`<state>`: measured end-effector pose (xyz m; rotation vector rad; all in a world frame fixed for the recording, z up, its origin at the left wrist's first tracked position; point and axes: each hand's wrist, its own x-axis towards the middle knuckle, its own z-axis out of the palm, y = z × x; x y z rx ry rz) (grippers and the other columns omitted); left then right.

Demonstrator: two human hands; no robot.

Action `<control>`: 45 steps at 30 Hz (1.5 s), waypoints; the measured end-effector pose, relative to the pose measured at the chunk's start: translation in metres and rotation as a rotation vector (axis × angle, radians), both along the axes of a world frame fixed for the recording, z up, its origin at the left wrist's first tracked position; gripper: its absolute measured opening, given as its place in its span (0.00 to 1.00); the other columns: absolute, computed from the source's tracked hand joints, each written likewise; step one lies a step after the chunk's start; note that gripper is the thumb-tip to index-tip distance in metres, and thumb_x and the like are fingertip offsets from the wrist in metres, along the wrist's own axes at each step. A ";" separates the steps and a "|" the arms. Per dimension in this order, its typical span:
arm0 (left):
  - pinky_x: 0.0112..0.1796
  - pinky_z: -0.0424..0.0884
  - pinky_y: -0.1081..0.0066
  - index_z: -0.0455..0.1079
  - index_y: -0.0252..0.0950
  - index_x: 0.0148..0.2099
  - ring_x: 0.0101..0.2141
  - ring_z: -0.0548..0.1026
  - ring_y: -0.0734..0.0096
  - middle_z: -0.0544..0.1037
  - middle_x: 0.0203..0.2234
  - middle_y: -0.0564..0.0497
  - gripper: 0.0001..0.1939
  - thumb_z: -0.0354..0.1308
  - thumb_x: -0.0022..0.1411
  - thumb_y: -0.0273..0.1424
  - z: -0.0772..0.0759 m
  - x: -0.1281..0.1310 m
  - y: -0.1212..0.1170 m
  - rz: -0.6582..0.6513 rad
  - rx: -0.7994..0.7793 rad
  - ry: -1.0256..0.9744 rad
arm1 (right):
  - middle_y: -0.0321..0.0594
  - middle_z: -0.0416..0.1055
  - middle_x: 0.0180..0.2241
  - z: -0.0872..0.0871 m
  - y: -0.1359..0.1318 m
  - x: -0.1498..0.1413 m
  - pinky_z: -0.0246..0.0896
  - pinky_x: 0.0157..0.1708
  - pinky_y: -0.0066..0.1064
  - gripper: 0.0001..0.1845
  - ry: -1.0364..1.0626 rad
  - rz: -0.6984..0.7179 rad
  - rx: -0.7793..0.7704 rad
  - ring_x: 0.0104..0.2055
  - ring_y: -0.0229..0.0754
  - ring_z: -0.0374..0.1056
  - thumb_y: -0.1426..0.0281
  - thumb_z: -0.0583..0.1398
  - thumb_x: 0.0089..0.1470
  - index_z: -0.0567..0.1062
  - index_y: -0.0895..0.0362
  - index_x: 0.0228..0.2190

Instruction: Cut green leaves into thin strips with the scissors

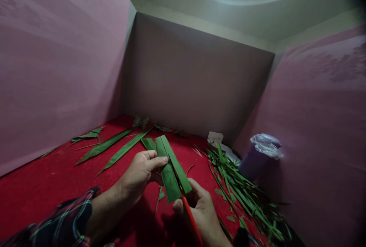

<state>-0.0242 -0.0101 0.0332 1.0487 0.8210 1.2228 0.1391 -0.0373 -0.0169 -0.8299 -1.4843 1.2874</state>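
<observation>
A green leaf strip [168, 170] with squared ends is before me, split lengthwise, its two parts spreading toward the near end. My left hand [144, 169] pinches its left side between thumb and fingers, the thumb lying on top. My right hand [200, 209] is closed around a slim red tool [191, 218]; its kind is unclear because its tip is hidden at the leaf's split. The right thumb is close to the leaf's lower end. Behind my left hand, another piece of green leaf [148, 143] shows partly.
Red cloth [51, 197] covers the floor. Long leaves [104, 147] lie ahead on the left, folded leaf shapes [140, 121] along the back wall. To the right are a heap of narrow leaves [243, 190], papers [215, 137] and a purple bin [254, 163] lined with clear plastic.
</observation>
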 end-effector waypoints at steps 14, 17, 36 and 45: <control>0.20 0.67 0.74 0.67 0.28 0.29 0.18 0.71 0.73 0.75 0.19 0.48 0.08 0.59 0.50 0.30 0.004 0.000 0.000 0.031 -0.019 0.002 | 0.27 0.60 0.20 0.003 -0.003 -0.005 0.49 0.19 0.19 0.13 -0.002 -0.018 -0.038 0.20 0.29 0.52 0.79 0.64 0.39 0.70 0.59 0.30; 0.21 0.68 0.72 0.67 0.28 0.29 0.19 0.72 0.71 0.75 0.20 0.47 0.08 0.59 0.49 0.30 0.000 0.003 -0.001 0.023 -0.019 0.006 | 0.28 0.60 0.20 0.006 -0.003 -0.005 0.50 0.20 0.20 0.11 0.004 -0.010 -0.029 0.21 0.30 0.53 0.77 0.64 0.40 0.70 0.60 0.30; 0.18 0.65 0.75 0.67 0.29 0.27 0.16 0.70 0.75 0.74 0.17 0.50 0.09 0.60 0.46 0.31 -0.008 0.011 -0.005 0.035 -0.058 -0.026 | 0.29 0.59 0.21 0.001 -0.005 -0.005 0.48 0.20 0.21 0.12 -0.014 -0.037 -0.005 0.22 0.30 0.50 0.72 0.65 0.41 0.70 0.61 0.30; 0.18 0.66 0.75 0.67 0.29 0.28 0.17 0.70 0.75 0.74 0.18 0.49 0.08 0.59 0.48 0.30 -0.006 0.011 -0.005 0.022 -0.087 -0.022 | 0.29 0.60 0.21 0.006 -0.005 -0.005 0.52 0.21 0.20 0.12 -0.034 -0.071 0.020 0.22 0.31 0.52 0.72 0.66 0.39 0.72 0.61 0.29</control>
